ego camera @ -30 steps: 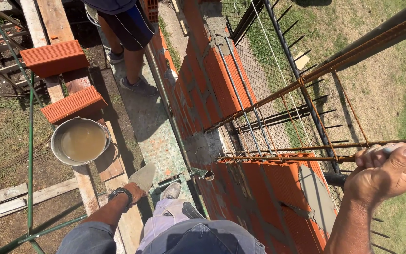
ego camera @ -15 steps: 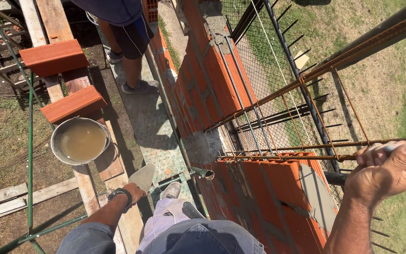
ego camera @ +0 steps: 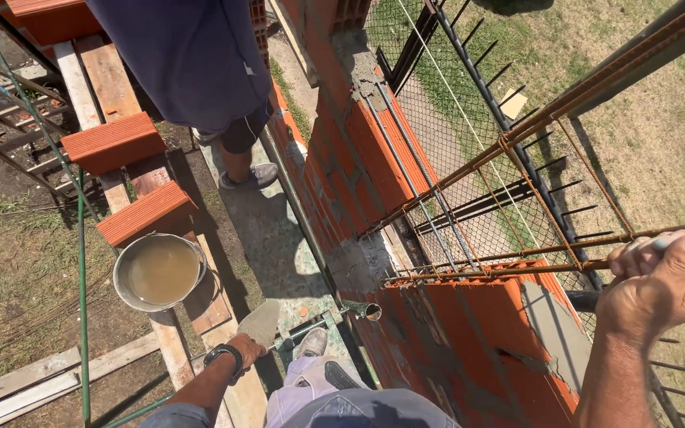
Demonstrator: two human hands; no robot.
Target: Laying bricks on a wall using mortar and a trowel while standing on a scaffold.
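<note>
I look down from high up beside a red brick wall (ego camera: 374, 158). My right hand (ego camera: 660, 289) is closed around a rusty steel bar (ego camera: 517, 254) of a rebar cage that runs over the wall top. My left hand (ego camera: 241, 349) hangs low by my leg and grips a trowel (ego camera: 262, 321) with its grey blade pointing up. A metal bucket (ego camera: 160, 271) of murky water stands on the planks just left of the trowel. My shoe (ego camera: 311, 342) rests on the scaffold board (ego camera: 267, 246).
Another person (ego camera: 192, 63) in dark shorts stands on the board ahead. Two red bricks (ego camera: 112, 143) (ego camera: 146, 214) lie on wooden planks (ego camera: 109, 75) at left. A black spiked fence (ego camera: 509, 135) and wire mesh lie right of the wall, with grass beyond. A green pole (ego camera: 82, 277) runs down the left.
The other person has stepped closer along the board and now fills more of the top of the view. My hands hold the same bar and trowel in the same places.
</note>
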